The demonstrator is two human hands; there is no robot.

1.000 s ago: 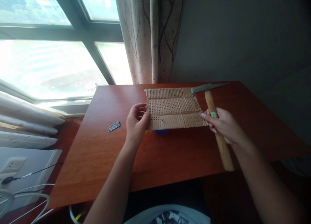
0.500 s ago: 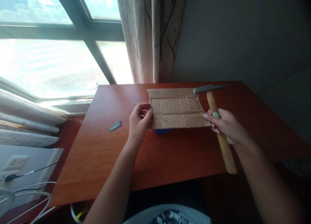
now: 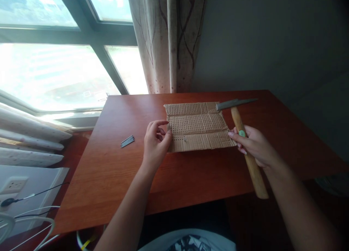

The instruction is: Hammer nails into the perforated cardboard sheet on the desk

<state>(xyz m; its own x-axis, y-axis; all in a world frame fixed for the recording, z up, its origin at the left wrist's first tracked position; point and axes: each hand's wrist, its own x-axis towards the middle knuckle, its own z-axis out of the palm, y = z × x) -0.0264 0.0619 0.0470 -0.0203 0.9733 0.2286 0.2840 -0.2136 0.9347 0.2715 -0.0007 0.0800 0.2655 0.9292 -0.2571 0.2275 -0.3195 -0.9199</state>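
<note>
A brown cardboard sheet (image 3: pixel 197 126), punched with rows of small holes, lies on the reddish wooden table (image 3: pixel 174 178). My left hand (image 3: pixel 155 144) pinches its left edge with thumb and curled fingers. My right hand (image 3: pixel 255 146) is wrapped round the wooden handle of a hammer (image 3: pixel 247 153); its fingertips also touch the sheet's right edge. The hammer's grey metal head (image 3: pixel 234 104) rests near the sheet's far right corner. One small nail stands in the sheet near its front left part.
Several loose nails (image 3: pixel 127 141) lie on the table to the left of my left hand. A patterned curtain (image 3: pixel 169 40) and a window are behind the table. A white power strip (image 3: pixel 13 185) with cables sits low at the left.
The cardboard has come down flat and now hides the blue thing that showed under its front edge. Both hands stay at its edges, shifted slightly nearer.
</note>
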